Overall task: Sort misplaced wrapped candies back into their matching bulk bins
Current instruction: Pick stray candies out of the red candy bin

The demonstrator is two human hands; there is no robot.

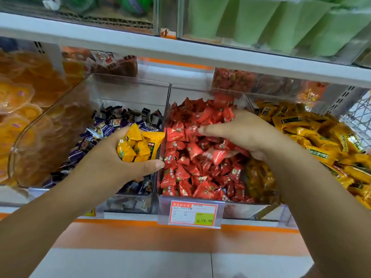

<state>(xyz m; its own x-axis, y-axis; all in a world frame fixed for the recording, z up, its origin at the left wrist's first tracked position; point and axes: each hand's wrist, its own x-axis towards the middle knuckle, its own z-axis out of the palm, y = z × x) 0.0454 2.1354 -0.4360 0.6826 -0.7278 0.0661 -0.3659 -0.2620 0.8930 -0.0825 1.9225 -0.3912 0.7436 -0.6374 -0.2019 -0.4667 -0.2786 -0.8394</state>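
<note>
shop shelf (251, 227) carries clear candy bins (130, 87).

Under the upper shelf (180, 55) three bins stand side by side: the left hand (112, 163) holds a handful of candies (134, 146) over the left bin (130, 85), the right hand (247, 135) lies on the pile in the middle bin (190, 198), a price tag (193, 214) hangs on that bin's front, and the right bin (281, 98) adjoins it.

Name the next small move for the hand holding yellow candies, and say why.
Probably carry the left hand across to the yellow bin at right and release there. It grips a full handful of yellow candies above the purple-candy bin, where they do not belong, while the right hand is among the red candies.
</note>
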